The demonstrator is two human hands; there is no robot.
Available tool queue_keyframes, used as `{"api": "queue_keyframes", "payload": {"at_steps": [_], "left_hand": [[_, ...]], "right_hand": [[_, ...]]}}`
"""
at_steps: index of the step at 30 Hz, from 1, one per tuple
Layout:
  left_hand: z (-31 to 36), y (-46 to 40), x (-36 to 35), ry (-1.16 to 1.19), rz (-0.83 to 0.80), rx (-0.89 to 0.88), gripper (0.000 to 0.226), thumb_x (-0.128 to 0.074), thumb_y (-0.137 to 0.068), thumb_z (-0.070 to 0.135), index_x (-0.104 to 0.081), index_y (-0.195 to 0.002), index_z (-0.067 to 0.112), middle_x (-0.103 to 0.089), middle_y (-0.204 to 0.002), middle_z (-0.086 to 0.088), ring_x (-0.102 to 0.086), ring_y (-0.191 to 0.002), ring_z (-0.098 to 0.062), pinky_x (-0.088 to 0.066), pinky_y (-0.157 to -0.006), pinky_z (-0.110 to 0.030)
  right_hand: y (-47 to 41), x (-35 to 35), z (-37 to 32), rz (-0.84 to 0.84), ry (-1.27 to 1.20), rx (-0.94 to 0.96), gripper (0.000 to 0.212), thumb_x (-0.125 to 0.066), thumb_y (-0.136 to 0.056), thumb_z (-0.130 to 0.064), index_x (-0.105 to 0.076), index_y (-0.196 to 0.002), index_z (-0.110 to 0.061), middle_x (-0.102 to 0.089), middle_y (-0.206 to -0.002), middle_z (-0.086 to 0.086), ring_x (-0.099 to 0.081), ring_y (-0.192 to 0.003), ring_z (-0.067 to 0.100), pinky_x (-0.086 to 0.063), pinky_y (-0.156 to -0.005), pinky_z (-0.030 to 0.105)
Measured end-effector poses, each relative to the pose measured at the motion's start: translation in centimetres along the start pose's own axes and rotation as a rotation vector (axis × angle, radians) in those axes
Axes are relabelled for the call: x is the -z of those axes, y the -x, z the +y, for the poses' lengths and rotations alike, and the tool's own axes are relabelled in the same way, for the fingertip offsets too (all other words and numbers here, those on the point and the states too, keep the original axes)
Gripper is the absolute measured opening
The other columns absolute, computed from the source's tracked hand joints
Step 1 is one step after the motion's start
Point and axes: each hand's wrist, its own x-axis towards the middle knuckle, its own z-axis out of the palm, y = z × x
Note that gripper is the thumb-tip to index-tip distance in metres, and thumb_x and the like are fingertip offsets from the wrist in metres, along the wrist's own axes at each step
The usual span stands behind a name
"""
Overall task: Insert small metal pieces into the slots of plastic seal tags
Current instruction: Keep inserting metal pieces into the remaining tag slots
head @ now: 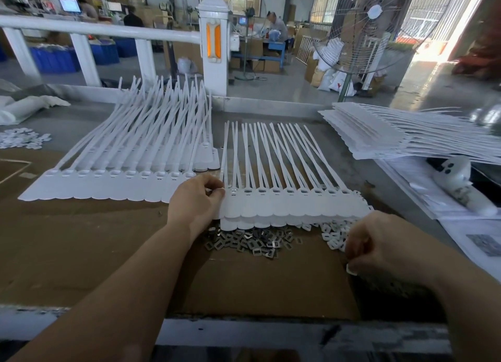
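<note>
Centrally, strip of white seal tags (292, 204) lies on the cardboard-covered worktop (271, 280), tails fanning toward 12 o'clock, atop a second strip; heap of small metal pieces (252, 241) sits just at its 6 o'clock edge, white plastic clips (332, 234) at 4 o'clock. Left hand (195, 199) at the strip's 9 o'clock end, fingers pinching the first tag's slot area; right hand (379, 242) at 4 o'clock, fingers curled, pinching something small, cannot tell what. Finished strips (122, 172) at 10 o'clock, flat tag stack (393, 134) at 2 o'clock.
</note>
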Motion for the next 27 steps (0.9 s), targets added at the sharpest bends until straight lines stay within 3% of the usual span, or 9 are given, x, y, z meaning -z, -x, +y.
{"api": "queue_keyframes", "payload": {"at_steps": [4, 10, 13, 19, 22, 27], "left_hand": [[0.0, 0.0, 0.0, -0.003, 0.003, 0.004, 0.008, -0.06, -0.088, 0.027, -0.058, -0.085, 0.034, -0.054, -0.075, 0.02, -0.051, -0.073, -0.004, -0.037, -0.066, -0.023], [0.1, 0.0, -0.1, 0.003, 0.003, 0.003, 0.007, -0.06, -0.088, 0.027, -0.058, -0.086, 0.034, -0.055, -0.076, 0.019, -0.052, -0.074, -0.006, -0.037, -0.066, -0.023], [0.1, 0.0, -0.1, 0.0, 0.0, 0.003, 0.006, -0.06, -0.088, 0.027, -0.058, -0.086, 0.033, -0.055, -0.075, 0.018, -0.053, -0.078, -0.009, -0.038, -0.069, -0.024], [-0.2, -0.1, -0.1, 0.001, 0.001, -0.005, 0.007, -0.06, -0.088, 0.027, -0.058, -0.087, 0.033, -0.053, -0.075, 0.022, -0.052, -0.077, -0.007, -0.037, -0.067, -0.023], [-0.2, -0.2, -0.2, 0.005, 0.003, -0.009, 0.006, -0.06, -0.088, 0.028, -0.059, -0.088, 0.033, -0.052, -0.074, 0.023, -0.051, -0.073, -0.004, -0.037, -0.068, -0.024], [-0.3, -0.3, -0.2, 0.028, 0.0, -0.009, 0.005, -0.06, -0.089, 0.027, -0.06, -0.092, 0.031, -0.054, -0.078, 0.022, -0.049, -0.071, 0.003, -0.037, -0.065, -0.022]], "right_hand": [[0.0, 0.0, 0.1, -0.023, -0.009, 0.008, 0.016, -0.082, -0.066, -0.033, -0.067, -0.064, -0.029, -0.065, -0.066, -0.014, -0.059, -0.064, -0.003, -0.051, -0.064, 0.02], [-0.6, -0.7, -0.2, 0.006, -0.004, -0.005, 0.008, -0.077, -0.073, -0.029, -0.07, -0.071, -0.028, -0.067, -0.075, -0.01, -0.062, -0.072, 0.004, -0.053, -0.072, 0.026], [-0.9, -1.0, -0.3, 0.041, 0.01, -0.003, 0.004, -0.075, -0.076, -0.027, -0.072, -0.079, -0.026, -0.068, -0.08, -0.01, -0.061, -0.075, 0.004, -0.05, -0.071, 0.022], [-1.0, -1.3, 0.0, 0.073, -0.018, -0.004, 0.008, -0.073, -0.078, -0.028, -0.068, -0.072, -0.03, -0.064, -0.073, -0.012, -0.057, -0.07, 0.001, -0.043, -0.064, 0.017], [-0.8, -1.3, 0.3, 0.079, -0.043, 0.017, 0.003, -0.071, -0.081, -0.026, -0.073, -0.083, -0.028, -0.063, -0.073, -0.014, -0.057, -0.068, -0.003, -0.044, -0.064, 0.013], [-0.5, -1.4, 0.3, 0.089, -0.075, 0.008, 0.007, -0.077, -0.074, -0.029, -0.074, -0.08, -0.026, -0.068, -0.076, -0.013, -0.061, -0.071, -0.002, -0.054, -0.075, 0.026]]}}
